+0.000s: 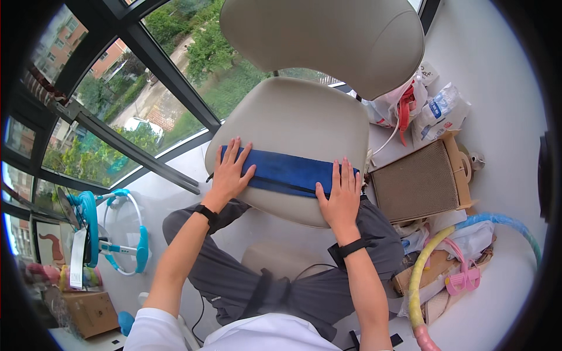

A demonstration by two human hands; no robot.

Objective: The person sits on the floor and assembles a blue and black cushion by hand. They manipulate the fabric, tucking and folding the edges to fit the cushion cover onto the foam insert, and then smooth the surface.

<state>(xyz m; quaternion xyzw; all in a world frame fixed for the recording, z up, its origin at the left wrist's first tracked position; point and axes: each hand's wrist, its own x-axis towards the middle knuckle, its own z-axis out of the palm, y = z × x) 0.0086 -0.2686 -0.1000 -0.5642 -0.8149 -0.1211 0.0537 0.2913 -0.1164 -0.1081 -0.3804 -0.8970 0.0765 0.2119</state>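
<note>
A folded dark blue cloth lies flat across the seat of a beige chair in front of me. My left hand presses flat on the cloth's left end, fingers spread. My right hand lies flat on its right end, fingers together and pointing away from me. Neither hand grips anything. A black band sits on each wrist. My knees in grey trousers show below the seat.
The chair's beige backrest rises behind the seat. To the right are a brown cardboard scratch pad, white plastic bags, a colourful hoop and pink items. A blue-and-white frame and a cardboard box are at left, below large windows.
</note>
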